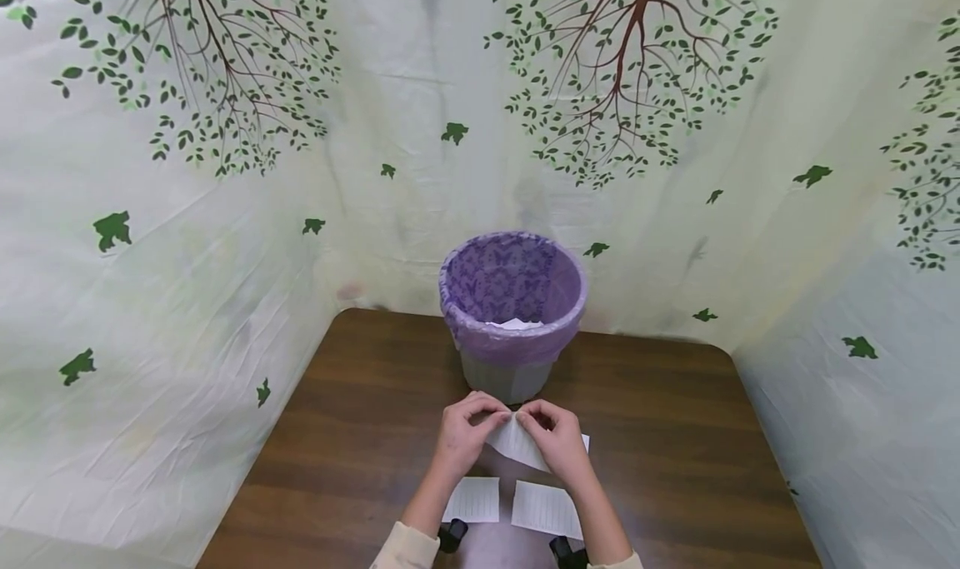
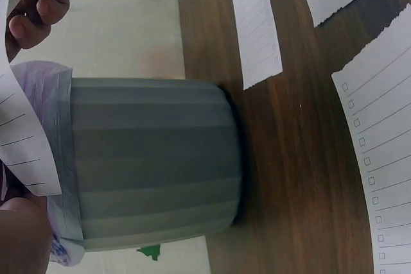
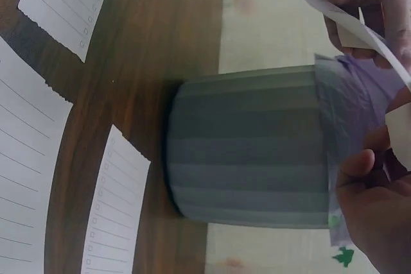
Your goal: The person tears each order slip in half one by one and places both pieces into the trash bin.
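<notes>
Both hands pinch the upper edge of one lined paper sheet [image 1: 516,446], thumbs against fingertips and close together. My left hand [image 1: 462,437] is on its left side and my right hand [image 1: 558,442] on its right. The held sheet [image 2: 26,142] hangs with printed lines showing in the left wrist view. In the right wrist view the paper bends between the left hand [image 3: 359,4] and the right hand [image 3: 376,206]. Just beyond the hands stands a grey wastebasket [image 1: 506,376] lined with a purple patterned bag [image 1: 498,344].
Torn pieces of lined paper lie on the brown wooden table [image 1: 360,402]: a left piece [image 1: 477,502], a right piece [image 1: 546,506], and another piece [image 3: 119,203] near the basket. White paper [image 1: 517,324] shows inside the basket. A leaf-printed curtain [image 1: 390,219] surrounds the table.
</notes>
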{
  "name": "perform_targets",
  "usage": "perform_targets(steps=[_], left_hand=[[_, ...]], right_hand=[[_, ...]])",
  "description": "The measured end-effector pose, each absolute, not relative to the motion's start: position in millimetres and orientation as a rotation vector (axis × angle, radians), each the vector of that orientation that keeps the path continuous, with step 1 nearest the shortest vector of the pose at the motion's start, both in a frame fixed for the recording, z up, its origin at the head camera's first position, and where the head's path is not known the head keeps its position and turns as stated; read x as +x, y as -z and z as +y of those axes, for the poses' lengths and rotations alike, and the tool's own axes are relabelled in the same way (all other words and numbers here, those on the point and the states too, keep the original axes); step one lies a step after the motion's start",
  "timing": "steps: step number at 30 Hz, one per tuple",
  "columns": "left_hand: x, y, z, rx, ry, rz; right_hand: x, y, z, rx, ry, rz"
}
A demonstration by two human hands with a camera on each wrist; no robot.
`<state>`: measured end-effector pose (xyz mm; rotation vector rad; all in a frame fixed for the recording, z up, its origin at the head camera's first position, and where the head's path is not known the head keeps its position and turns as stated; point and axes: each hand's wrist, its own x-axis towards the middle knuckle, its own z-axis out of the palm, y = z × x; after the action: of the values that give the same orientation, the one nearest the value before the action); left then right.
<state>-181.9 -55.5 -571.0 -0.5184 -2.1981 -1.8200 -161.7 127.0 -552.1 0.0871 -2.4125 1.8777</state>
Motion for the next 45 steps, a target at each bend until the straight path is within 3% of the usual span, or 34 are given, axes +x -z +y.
perform_targets(steps=[11,45], left_hand=[[-164.8,569.3,-52.4,-0.560,1.845,-2.187],[-151.4,555.2,-45.3,-0.689,1.876,-2.097]], right_hand=[[-144.3,549.2,134.5,-0.036,-2.173,-2.356],[-143.3,544.4,150.9,-0.025,-2.115,-2.353]])
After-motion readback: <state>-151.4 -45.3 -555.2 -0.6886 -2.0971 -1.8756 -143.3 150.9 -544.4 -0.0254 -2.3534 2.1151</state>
